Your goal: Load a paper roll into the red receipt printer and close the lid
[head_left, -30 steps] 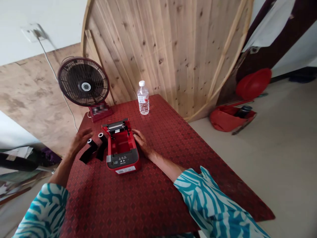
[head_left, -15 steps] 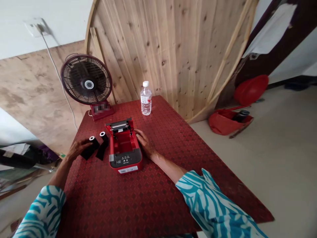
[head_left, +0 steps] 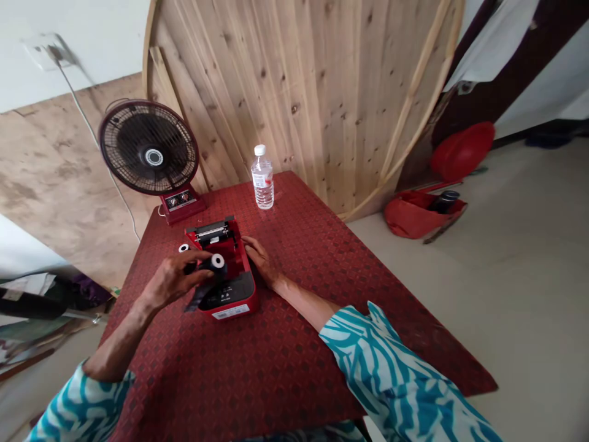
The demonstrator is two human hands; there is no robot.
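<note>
A red and black label printer (head_left: pixel 239 294) stands on the table with its lid tipped back and its inner bay exposed. My left hand (head_left: pixel 172 277) is closed on a black ribbon roll (head_left: pixel 216 264) with a white core, pinched between thumb and fingers over the printer's bay. The roll's loose black tail hangs by the printer's front left corner. Against the printer's right side rests my right hand (head_left: pixel 262 261), its fingers extended along the edge. A second black roll (head_left: pixel 184 248) lies left of the printer, mostly hidden behind my left hand.
The table (head_left: pixel 294 362) has a red patterned cover. A fan (head_left: pixel 150 150) stands at its far left corner, a clear plastic bottle (head_left: pixel 264 184) at the back. A round wooden board (head_left: pixel 313 92) leans behind. On the floor to the right is a red bag (head_left: pixel 407 218).
My left hand has picked up one black roll from the table and carried it right, over the printer. My right hand stays at the printer's side. The view has shifted slightly.
</note>
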